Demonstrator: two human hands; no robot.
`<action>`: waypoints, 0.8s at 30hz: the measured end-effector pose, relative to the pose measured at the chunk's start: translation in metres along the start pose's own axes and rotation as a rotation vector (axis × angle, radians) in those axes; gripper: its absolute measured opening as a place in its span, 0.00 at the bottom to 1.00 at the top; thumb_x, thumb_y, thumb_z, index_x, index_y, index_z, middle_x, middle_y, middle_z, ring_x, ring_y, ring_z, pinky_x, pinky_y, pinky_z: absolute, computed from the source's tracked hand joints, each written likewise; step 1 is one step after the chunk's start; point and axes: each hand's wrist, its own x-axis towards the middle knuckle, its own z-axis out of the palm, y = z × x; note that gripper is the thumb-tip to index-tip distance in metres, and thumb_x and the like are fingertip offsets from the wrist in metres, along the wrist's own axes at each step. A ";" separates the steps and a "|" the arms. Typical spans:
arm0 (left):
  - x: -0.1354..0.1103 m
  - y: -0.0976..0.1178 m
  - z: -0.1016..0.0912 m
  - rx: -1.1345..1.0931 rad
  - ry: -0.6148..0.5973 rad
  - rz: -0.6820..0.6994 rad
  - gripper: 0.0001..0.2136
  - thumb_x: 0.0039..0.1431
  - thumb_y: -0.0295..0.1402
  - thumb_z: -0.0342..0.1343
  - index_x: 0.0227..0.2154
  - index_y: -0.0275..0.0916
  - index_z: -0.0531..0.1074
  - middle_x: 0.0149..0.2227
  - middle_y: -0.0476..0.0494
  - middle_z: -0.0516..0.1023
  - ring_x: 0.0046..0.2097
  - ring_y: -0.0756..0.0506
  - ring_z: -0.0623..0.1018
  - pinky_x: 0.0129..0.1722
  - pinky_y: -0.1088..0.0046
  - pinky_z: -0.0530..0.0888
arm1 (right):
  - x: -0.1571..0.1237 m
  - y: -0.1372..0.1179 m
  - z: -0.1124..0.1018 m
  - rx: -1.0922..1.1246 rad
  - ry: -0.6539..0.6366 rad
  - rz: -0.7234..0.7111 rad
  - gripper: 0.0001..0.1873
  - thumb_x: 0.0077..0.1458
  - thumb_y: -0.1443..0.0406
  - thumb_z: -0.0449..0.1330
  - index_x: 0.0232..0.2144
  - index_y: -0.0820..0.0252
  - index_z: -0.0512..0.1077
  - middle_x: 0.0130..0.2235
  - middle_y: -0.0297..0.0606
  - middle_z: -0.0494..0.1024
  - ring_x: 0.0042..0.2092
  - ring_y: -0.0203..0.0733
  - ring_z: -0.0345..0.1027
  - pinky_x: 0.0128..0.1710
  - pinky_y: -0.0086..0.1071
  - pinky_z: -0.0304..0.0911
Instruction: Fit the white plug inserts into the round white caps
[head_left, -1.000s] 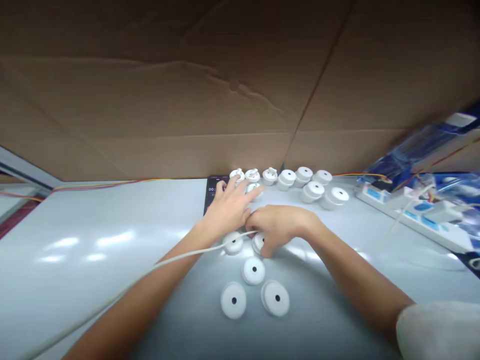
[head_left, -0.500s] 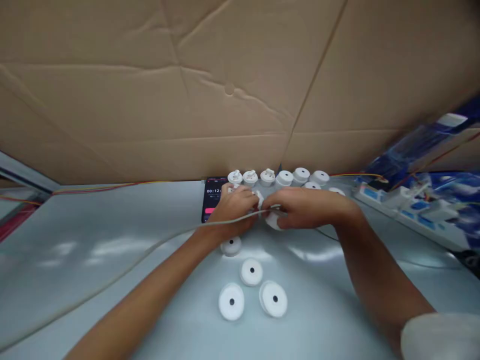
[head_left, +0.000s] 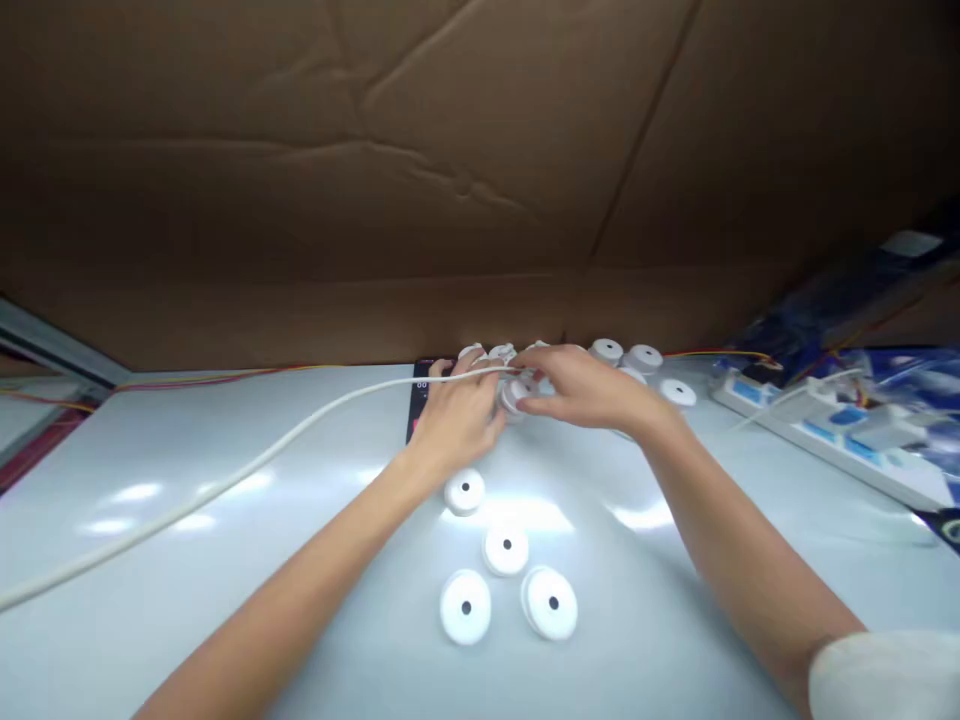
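My left hand (head_left: 459, 418) and my right hand (head_left: 581, 387) meet at the far middle of the grey table (head_left: 187, 560), over a small white round part (head_left: 516, 394) that both sets of fingers pinch. A white cable (head_left: 247, 460) runs from the left edge to the hands. Several white round caps with a dark centre hole lie nearer to me: one cap (head_left: 465, 492) just below my left hand, another cap (head_left: 506, 549) behind it, and a front pair (head_left: 466, 606). A row of similar white parts (head_left: 626, 356) stands at the back.
A phone (head_left: 420, 400) with a lit screen lies under my left hand. A white power strip (head_left: 825, 435) and blue packaging sit at the right. A cardboard wall (head_left: 450, 180) closes off the back. Red and yellow wires (head_left: 225, 378) run along its foot.
Both hands moved away from me, from the near caps toward the back row. My right hand lifted one white part from the cluster. The cable swung up and left.
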 end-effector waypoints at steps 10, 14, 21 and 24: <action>-0.002 -0.007 0.001 -0.057 0.005 0.026 0.19 0.61 0.30 0.55 0.56 0.40 0.73 0.62 0.36 0.73 0.67 0.32 0.63 0.60 0.49 0.62 | 0.011 0.014 0.020 0.140 -0.042 0.009 0.18 0.52 0.64 0.64 0.47 0.61 0.79 0.36 0.39 0.82 0.36 0.43 0.72 0.37 0.32 0.59; -0.003 -0.006 -0.001 -0.069 0.024 -0.027 0.16 0.63 0.31 0.54 0.53 0.43 0.75 0.57 0.39 0.77 0.63 0.33 0.66 0.56 0.50 0.63 | 0.011 0.014 0.015 0.248 -0.028 0.039 0.16 0.50 0.61 0.65 0.41 0.59 0.80 0.32 0.33 0.79 0.30 0.38 0.67 0.33 0.31 0.57; -0.005 0.003 -0.004 -0.057 0.001 -0.128 0.13 0.65 0.31 0.52 0.49 0.42 0.77 0.51 0.39 0.78 0.55 0.35 0.70 0.49 0.55 0.65 | 0.013 0.014 0.016 0.267 -0.100 0.056 0.18 0.50 0.60 0.64 0.43 0.61 0.79 0.32 0.35 0.79 0.30 0.39 0.66 0.32 0.31 0.57; -0.006 0.001 -0.004 -0.058 -0.032 -0.113 0.15 0.64 0.31 0.53 0.52 0.43 0.75 0.53 0.39 0.77 0.56 0.34 0.69 0.49 0.54 0.65 | 0.014 0.014 0.022 0.265 -0.127 0.074 0.22 0.51 0.59 0.64 0.48 0.61 0.78 0.37 0.38 0.81 0.30 0.39 0.66 0.32 0.31 0.57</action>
